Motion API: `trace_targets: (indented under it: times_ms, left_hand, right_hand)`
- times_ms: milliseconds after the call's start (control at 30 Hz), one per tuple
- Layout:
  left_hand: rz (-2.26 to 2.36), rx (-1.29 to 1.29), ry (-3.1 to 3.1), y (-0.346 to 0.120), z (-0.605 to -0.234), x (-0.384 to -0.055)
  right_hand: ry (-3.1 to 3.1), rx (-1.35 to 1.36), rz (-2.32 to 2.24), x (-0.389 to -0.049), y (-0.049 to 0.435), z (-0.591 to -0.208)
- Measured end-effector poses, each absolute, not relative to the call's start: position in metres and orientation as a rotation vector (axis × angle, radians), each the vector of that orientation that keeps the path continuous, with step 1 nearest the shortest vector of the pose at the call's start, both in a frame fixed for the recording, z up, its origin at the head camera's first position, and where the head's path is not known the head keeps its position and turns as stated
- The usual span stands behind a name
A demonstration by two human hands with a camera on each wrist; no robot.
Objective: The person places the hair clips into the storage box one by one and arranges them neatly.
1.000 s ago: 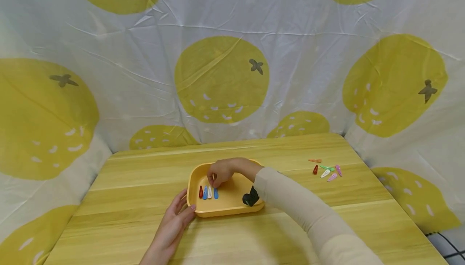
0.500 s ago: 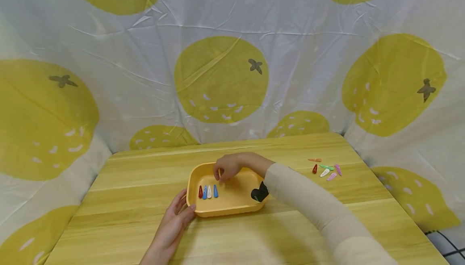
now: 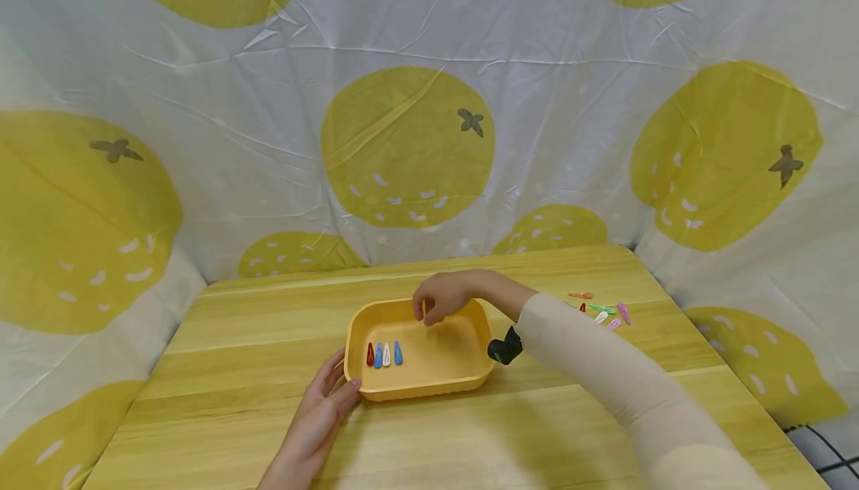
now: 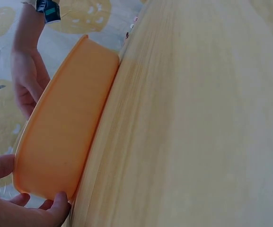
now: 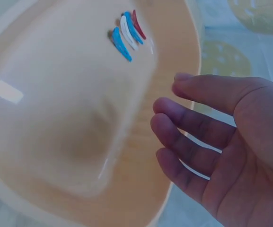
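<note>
A yellow tray (image 3: 436, 359) sits on the table. Near its left end lie a red snap hair clip (image 3: 370, 354), a blue clip (image 3: 379, 356), a white clip (image 3: 386, 355) and another blue clip (image 3: 398, 353), side by side in a row. My left hand (image 3: 321, 409) holds the tray's front left corner, thumb and fingers on either side of it in the left wrist view. Over the tray's back part hovers my right hand (image 3: 444, 298). Seen from the right wrist, its fingers (image 5: 193, 120) are loosely bent, apart from the thumb, with nothing between them.
Several more hair clips lie on the table at the right: an orange one (image 3: 581, 295), a green one (image 3: 603, 309), a white one (image 3: 601, 318) and pink ones, partly hidden by my right sleeve (image 3: 604, 371). A lemon-patterned cloth (image 3: 550, 139) hangs behind the table.
My right hand has risen from beside the right-hand blue clip and moved right and back, away from the row. The left hand and the clips in the tray stay put.
</note>
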State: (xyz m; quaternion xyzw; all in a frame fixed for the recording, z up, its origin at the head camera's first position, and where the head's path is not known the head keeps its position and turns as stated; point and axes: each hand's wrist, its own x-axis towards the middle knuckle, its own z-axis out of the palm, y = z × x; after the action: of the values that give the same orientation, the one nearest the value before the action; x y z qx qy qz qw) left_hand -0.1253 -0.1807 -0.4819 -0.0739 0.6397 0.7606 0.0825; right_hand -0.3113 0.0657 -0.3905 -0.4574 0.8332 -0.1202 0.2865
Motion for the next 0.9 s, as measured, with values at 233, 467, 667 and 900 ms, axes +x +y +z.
trace_targets:
  times_ms: [233, 467, 667, 900]
  left_hand:
    - [2.266, -0.227, 1.924, -0.180, -0.482, -0.126]
    - [2.270, -0.229, 1.921, -0.180, -0.483, -0.126]
    - [2.272, -0.239, 1.921, -0.180, -0.482, -0.126]
    - [2.277, -0.243, 1.910, -0.180, -0.482, -0.125]
  right_hand:
    - [2.239, -1.194, -0.326, -0.311, 0.083, -0.380]
    - [2.258, -1.191, -0.321, -0.312, 0.102, -0.373]
    - [2.258, -1.145, -0.369, -0.311, 0.119, -0.368]
    - [2.267, -1.138, -0.411, -0.311, 0.141, -0.367]
